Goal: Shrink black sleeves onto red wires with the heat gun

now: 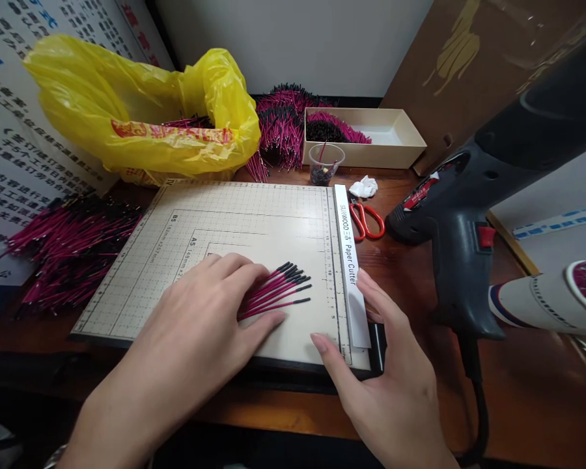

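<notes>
My left hand (205,306) lies over a small bunch of magenta wires with black tips (278,286) on the paper cutter board (234,205). Its fingers and thumb close around the wires, whose black ends fan out to the right; the other ends are hidden under the palm. At the board's right edge my right hand (385,371) is empty, thumb and fingers apart, beside the white guard strip labelled Paper Cutter (352,267).
Loose wires (78,254) lie left of the board. Behind it are a yellow bag (146,143), piled wires (283,130), a beige box (390,153) and a plastic cup (326,166). Red-handled scissors (366,221), a heat gun (461,260) and a paper cup (532,301) stand or lie right.
</notes>
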Demonstrator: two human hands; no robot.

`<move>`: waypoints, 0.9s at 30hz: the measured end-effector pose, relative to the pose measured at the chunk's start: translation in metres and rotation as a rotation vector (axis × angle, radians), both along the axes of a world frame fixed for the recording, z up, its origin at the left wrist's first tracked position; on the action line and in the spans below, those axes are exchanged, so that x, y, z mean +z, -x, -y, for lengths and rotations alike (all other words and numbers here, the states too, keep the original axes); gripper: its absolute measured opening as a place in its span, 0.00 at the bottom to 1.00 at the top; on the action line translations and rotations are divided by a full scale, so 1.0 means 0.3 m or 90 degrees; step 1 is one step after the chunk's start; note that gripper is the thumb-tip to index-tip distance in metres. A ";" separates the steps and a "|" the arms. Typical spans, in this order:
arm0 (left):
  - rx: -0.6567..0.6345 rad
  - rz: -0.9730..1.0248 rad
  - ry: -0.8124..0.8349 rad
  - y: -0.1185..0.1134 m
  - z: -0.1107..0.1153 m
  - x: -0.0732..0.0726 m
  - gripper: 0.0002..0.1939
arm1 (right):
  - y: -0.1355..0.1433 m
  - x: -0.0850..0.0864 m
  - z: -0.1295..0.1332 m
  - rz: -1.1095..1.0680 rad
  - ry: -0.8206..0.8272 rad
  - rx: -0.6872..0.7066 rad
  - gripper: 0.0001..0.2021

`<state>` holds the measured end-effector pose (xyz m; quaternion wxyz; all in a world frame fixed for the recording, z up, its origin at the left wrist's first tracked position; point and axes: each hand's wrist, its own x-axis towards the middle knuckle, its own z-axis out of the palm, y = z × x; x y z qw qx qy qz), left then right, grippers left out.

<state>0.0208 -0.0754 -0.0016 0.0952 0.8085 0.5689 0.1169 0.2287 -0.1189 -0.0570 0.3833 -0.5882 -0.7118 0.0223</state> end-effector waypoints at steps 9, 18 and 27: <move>-0.048 -0.293 0.022 -0.073 -0.047 0.068 0.09 | -0.003 -0.001 0.003 0.019 -0.015 -0.010 0.26; 0.012 -0.326 0.192 -0.156 -0.137 0.166 0.16 | -0.023 -0.015 0.000 0.058 -0.038 -0.003 0.27; 0.178 -0.229 0.195 0.066 -0.442 0.365 0.03 | -0.047 -0.047 -0.007 0.078 -0.057 0.013 0.29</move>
